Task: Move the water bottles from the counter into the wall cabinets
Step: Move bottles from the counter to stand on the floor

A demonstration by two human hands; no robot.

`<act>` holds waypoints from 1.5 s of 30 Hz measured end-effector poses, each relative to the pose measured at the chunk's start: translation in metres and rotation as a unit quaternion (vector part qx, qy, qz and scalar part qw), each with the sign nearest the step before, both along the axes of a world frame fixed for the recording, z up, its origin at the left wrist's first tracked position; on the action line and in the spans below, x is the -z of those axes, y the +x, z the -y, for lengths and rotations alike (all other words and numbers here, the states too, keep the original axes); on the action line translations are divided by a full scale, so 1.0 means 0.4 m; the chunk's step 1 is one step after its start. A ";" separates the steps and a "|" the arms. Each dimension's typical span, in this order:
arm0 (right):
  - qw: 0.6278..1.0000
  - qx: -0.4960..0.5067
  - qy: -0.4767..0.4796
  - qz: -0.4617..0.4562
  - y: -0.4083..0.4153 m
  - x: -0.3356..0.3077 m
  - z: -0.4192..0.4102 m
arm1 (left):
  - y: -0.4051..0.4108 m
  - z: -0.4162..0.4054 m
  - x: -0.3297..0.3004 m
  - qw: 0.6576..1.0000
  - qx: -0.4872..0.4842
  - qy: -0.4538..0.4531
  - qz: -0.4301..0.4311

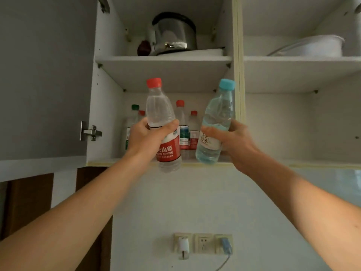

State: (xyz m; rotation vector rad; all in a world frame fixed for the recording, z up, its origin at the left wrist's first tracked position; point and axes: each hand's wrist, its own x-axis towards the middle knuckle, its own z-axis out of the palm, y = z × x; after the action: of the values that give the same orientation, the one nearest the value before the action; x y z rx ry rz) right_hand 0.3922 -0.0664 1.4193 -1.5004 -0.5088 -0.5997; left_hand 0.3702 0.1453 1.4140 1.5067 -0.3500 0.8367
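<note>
Bottles gripped: red-capped bottle (163,122) in left hand (148,136), blue-capped bottle (215,124) in right hand (232,141).

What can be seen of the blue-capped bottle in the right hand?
The blue-capped bottle is clear, ribbed plastic, looks full of water, and has a light blue screw cap and a pale label with dark characters. It tilts, cap up and to the right, in front of the open cabinet's lower shelf. Only the right hand touches it, gripping around the middle.
</note>
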 end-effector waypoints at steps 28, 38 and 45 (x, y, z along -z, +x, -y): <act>0.986 0.110 -0.127 -0.004 0.313 -0.023 -0.030 | 0.409 -0.123 -0.062 0.991 0.008 0.068 -0.112; 0.979 0.154 -0.133 -0.015 0.374 -0.013 -0.042 | 0.461 -0.040 -0.026 0.983 0.060 0.119 -0.123; 0.969 0.159 -0.181 -0.062 0.383 -0.016 -0.002 | 0.468 -0.005 -0.044 0.969 0.030 0.195 -0.148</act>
State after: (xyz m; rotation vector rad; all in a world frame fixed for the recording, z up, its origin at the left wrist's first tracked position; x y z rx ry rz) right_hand 0.5454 -0.0654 1.4258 -1.9768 -0.2908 -0.6803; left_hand 0.5574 0.1474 1.4316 1.9487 -0.3481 0.4999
